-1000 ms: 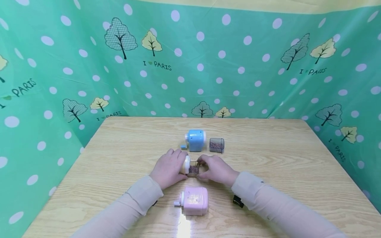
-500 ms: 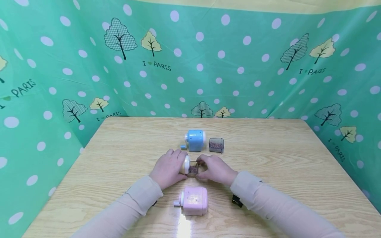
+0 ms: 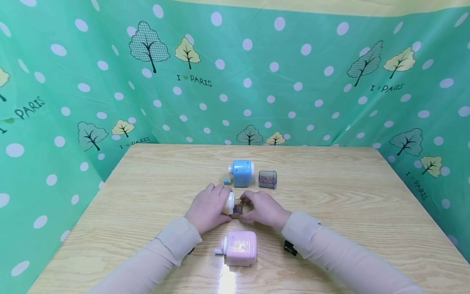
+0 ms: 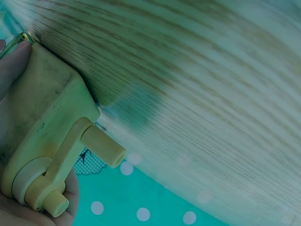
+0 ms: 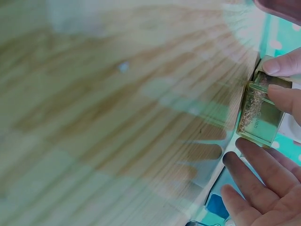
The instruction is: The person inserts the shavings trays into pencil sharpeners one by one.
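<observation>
A pale yellow pencil sharpener [image 4: 40, 94] with a crank handle [image 4: 103, 145] lies in my left hand [image 3: 207, 208], which grips its body; the fingers cover most of it in the head view. Out of its white-rimmed end [image 3: 231, 203] sticks a see-through shavings drawer [image 3: 236, 210], partly inside the body and holding dark shavings. My right hand [image 3: 265, 209] pinches the drawer's outer end between thumb and fingers. In the right wrist view the thumb presses on the drawer [image 5: 257, 110], with fingertips at its lower edge.
Nearer to me is a pink crank sharpener [image 3: 241, 248] on the wooden table [image 3: 330, 179]. Beyond the hands stands a blue crank sharpener [image 3: 242, 173]. A separate see-through drawer [image 3: 267, 179] with shavings sits just right of it. A patterned green cloth [image 3: 235, 73] hangs behind.
My right hand has moved slightly left, and the drawer has slid a little further into the yellow sharpener. My left hand has stayed in place.
</observation>
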